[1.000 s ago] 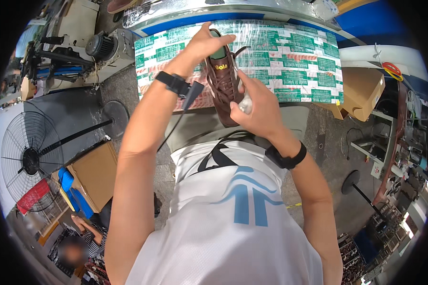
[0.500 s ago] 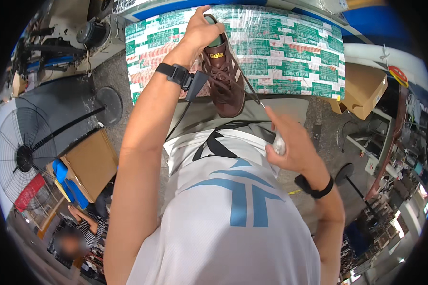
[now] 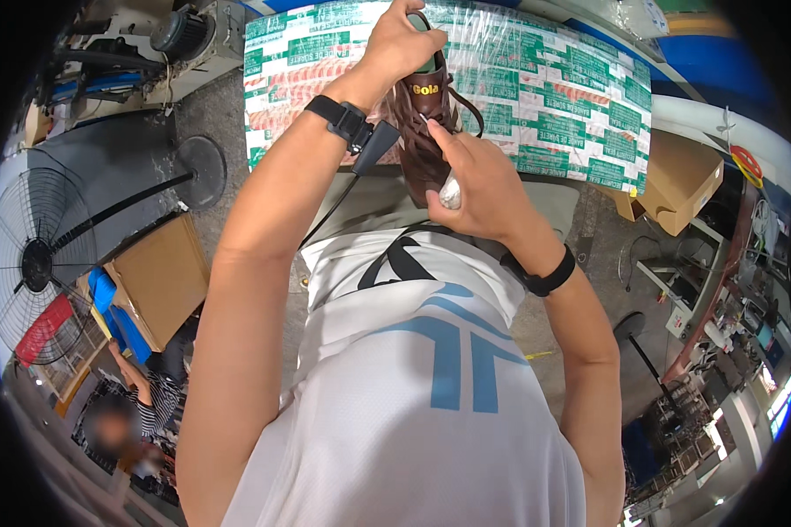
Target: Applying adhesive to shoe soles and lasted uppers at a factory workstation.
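A brown lace-up shoe rests with its toe toward me at the near edge of a surface covered in green-and-white printed tape. My left hand grips it at the heel collar, thumb over the opening. In my right hand is a thin metal-tipped tool with a whitish handle; its tip is at the lacing below the tongue. A brown shoelace loops out to the right of the shoe. My right hand hides part of the shoe's front and laces.
An open cardboard box stands to the right of the surface. On the left are another cardboard box, a large fan and a motor. A person in a striped sleeve is at the lower left.
My right hand has moved left and up with the tool, from beside the shoe to its lacing. The lace stretched out to the right has slackened into a loop. My left hand keeps its grip.
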Available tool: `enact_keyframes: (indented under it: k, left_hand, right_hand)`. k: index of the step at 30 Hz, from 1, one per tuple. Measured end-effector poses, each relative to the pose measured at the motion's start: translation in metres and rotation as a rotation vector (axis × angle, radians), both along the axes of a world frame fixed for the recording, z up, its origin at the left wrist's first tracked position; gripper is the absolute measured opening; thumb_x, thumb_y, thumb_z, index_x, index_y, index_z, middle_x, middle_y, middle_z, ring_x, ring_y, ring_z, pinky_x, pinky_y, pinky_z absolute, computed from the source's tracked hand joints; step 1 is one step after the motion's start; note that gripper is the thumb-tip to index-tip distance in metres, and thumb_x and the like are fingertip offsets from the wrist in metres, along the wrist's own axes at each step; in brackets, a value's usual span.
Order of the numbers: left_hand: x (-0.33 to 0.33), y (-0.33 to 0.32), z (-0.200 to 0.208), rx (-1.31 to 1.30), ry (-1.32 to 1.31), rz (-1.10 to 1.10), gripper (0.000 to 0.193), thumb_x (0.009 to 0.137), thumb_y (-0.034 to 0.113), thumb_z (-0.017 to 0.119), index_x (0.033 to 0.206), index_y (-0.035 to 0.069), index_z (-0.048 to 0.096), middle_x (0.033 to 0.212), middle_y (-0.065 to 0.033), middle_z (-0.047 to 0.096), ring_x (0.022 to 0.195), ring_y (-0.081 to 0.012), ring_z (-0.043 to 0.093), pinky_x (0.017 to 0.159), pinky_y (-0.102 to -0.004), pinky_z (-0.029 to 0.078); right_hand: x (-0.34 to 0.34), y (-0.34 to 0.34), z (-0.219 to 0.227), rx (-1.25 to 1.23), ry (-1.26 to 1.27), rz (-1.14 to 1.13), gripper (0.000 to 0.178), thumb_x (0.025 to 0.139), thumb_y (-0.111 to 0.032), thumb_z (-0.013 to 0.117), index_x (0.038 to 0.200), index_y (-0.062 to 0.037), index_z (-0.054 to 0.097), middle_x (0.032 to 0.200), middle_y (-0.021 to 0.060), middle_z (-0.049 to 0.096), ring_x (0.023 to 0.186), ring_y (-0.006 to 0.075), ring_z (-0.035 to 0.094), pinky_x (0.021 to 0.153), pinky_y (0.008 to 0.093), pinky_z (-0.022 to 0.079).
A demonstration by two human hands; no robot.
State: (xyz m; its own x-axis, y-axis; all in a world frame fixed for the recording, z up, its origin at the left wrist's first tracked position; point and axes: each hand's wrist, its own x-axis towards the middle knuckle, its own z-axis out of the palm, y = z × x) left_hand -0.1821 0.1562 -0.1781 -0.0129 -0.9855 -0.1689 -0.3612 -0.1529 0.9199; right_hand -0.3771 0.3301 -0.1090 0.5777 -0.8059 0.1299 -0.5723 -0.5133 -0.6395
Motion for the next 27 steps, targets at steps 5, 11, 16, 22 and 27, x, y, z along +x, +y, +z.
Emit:
enact_keyframes:
  k: [5, 11, 16, 22, 27]
  left_hand:
    - [-0.009, -0.002, -0.003, -0.050, -0.111, 0.026, 0.057, 0.089, 0.024, 0.081, 0.140, 0.004, 0.068, 0.118, -0.0159, 0.076, 0.105, -0.0258, 0.075, 0.093, -0.0408, 0.061]
    - [-0.012, -0.009, -0.009, -0.104, -0.145, -0.019, 0.055, 0.089, 0.016, 0.078, 0.142, 0.004, 0.066, 0.101, -0.0206, 0.078, 0.091, -0.0340, 0.075, 0.086, -0.0440, 0.060]
    - [-0.018, -0.003, -0.008, -0.144, -0.101, -0.002, 0.042, 0.089, 0.015, 0.078, 0.129, 0.002, 0.071, 0.093, -0.0172, 0.076, 0.084, -0.0300, 0.073, 0.081, -0.0422, 0.059]
    - [-0.007, -0.004, -0.017, -0.122, -0.025, -0.046, 0.034, 0.090, 0.010, 0.077, 0.123, 0.002, 0.072, 0.082, -0.0085, 0.069, 0.073, -0.0191, 0.062, 0.069, -0.0380, 0.054]
    - [-0.004, -0.005, -0.014, -0.193, 0.018, -0.081, 0.035, 0.091, 0.010, 0.078, 0.124, 0.000, 0.071, 0.081, -0.0066, 0.067, 0.072, -0.0175, 0.061, 0.067, -0.0369, 0.052]
  right_hand:
    - [0.012, -0.005, 0.002, 0.283, -0.225, -0.146, 0.079, 0.080, -0.026, 0.085, 0.147, 0.0075, 0.059, 0.099, 0.0198, 0.067, 0.091, 0.0374, 0.070, 0.084, 0.0462, 0.057]
    - [0.028, 0.005, 0.019, 0.500, -0.319, -0.208, 0.075, 0.082, -0.026, 0.083, 0.145, 0.0096, 0.062, 0.107, 0.0247, 0.073, 0.102, 0.0392, 0.074, 0.094, 0.0455, 0.059]
    - [0.036, -0.004, 0.019, 0.413, -0.244, -0.159, 0.076, 0.082, -0.030, 0.084, 0.144, 0.0088, 0.063, 0.109, 0.0250, 0.074, 0.099, 0.0402, 0.075, 0.090, 0.0461, 0.059]
    - [0.049, 0.018, 0.026, 0.437, -0.229, -0.068, 0.081, 0.081, -0.032, 0.083, 0.147, 0.0080, 0.060, 0.094, 0.0199, 0.068, 0.089, 0.0399, 0.072, 0.081, 0.0482, 0.058]
    - [0.006, 0.016, 0.032, 0.378, -0.224, -0.104, 0.085, 0.078, -0.027, 0.084, 0.151, 0.0068, 0.058, 0.098, 0.0161, 0.066, 0.086, 0.0340, 0.068, 0.077, 0.0437, 0.057]
